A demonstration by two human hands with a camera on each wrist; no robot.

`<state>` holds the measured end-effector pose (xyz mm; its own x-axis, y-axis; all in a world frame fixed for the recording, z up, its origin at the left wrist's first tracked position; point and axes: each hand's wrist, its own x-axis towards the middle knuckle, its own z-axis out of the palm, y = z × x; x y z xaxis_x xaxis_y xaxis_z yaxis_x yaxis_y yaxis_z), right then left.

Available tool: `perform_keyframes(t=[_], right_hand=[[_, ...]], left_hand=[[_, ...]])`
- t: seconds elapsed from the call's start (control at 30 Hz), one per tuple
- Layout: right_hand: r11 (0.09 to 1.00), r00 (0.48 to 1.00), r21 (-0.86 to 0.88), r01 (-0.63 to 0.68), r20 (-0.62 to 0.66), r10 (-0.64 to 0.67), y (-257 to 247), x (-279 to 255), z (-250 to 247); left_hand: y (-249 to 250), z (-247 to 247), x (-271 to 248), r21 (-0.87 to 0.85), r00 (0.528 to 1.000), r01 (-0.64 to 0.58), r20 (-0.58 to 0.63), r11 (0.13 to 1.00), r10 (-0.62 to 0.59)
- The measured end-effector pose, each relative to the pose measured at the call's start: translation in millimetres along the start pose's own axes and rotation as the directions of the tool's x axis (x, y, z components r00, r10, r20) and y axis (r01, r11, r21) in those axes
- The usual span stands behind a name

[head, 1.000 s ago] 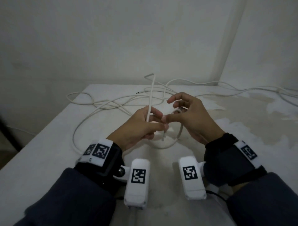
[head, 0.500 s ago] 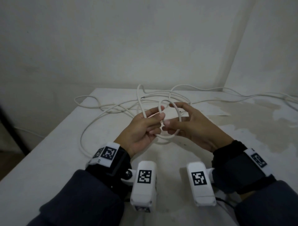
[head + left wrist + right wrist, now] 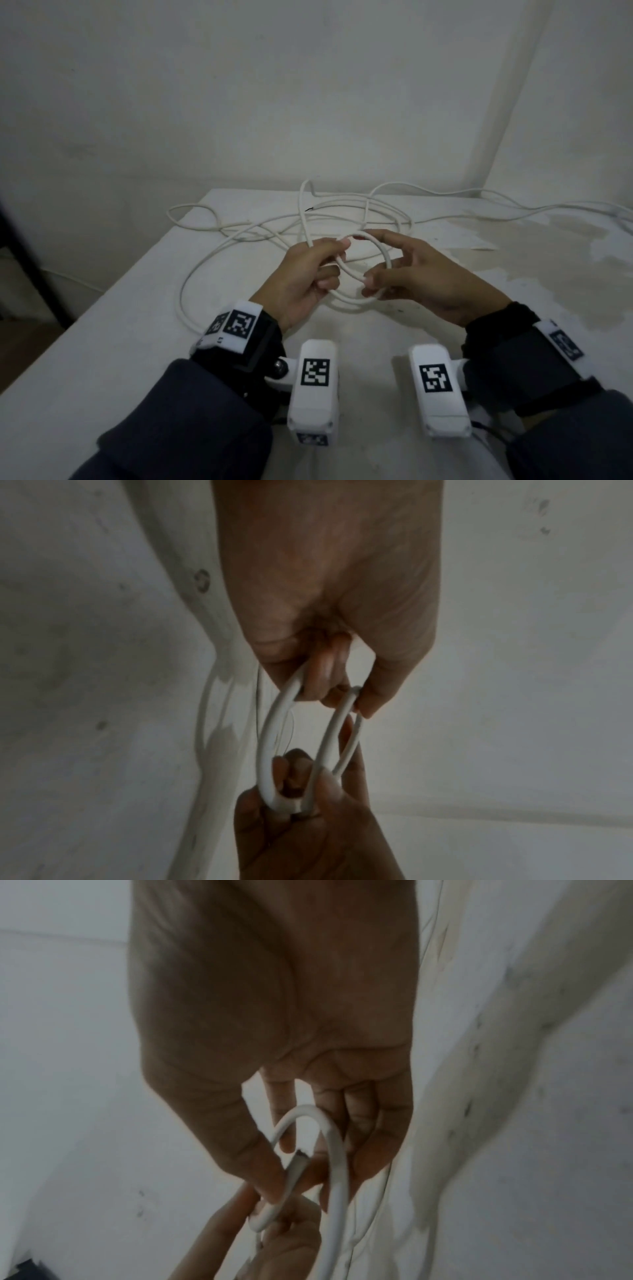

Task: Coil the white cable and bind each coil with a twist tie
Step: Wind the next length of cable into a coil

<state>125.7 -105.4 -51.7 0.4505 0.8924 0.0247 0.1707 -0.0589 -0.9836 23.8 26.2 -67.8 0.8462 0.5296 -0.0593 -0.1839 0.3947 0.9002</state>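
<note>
Table (image 3: 102, 342) stained white; cable (image 3: 239, 236) sprawled.

place: bare indoor room | evidence: plain white walls (image 3: 308, 85); stained white table (image 3: 102, 342) set in corner

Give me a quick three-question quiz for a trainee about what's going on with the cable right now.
1. True or false: both hands hold the small loop of white cable.
2. Where is most of the cable? A) lying loose on the table B) hanging off a hook C) inside a box
3. Fill in: the left hand and the right hand hold the loop ____ the table, not flat on it.

Key: 1 true; 2 A; 3 above
</note>
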Motion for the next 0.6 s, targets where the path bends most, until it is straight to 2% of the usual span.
perform_keyframes(t=[0.13, 0.27, 0.43, 0.53, 0.6], right_hand=[[0.982, 0.989, 0.176, 0.068, -0.141, -0.043, 3, 4, -10], [0.905, 0.967, 0.397, 0.154, -0.247, -0.056, 3, 8, -14], [0.737, 0.968, 0.654, 0.170, -0.251, -0.001, 3, 10, -3], [0.732, 0.981, 0.675, 0.093, -0.186, 0.046, 6, 12, 4], [0.727, 0.980, 0.679, 0.105, -0.194, 0.040, 7, 14, 5]], left_hand=[[-3, 2, 2, -0.056, 1.000, 0.008, 0.011, 0.998, -0.007], [-6, 3, -1, -0.064, 0.993, 0.044, 0.112, 0.997, -0.037], [-8, 5, -4, -0.075, 0.983, -0.001, 0.185, 0.997, 0.015], [-9, 5, -7, -0.064, 0.978, -0.013, 0.209, 0.998, 0.026], [-9, 6, -8, -0.051, 0.981, -0.003, 0.196, 0.999, 0.013]])
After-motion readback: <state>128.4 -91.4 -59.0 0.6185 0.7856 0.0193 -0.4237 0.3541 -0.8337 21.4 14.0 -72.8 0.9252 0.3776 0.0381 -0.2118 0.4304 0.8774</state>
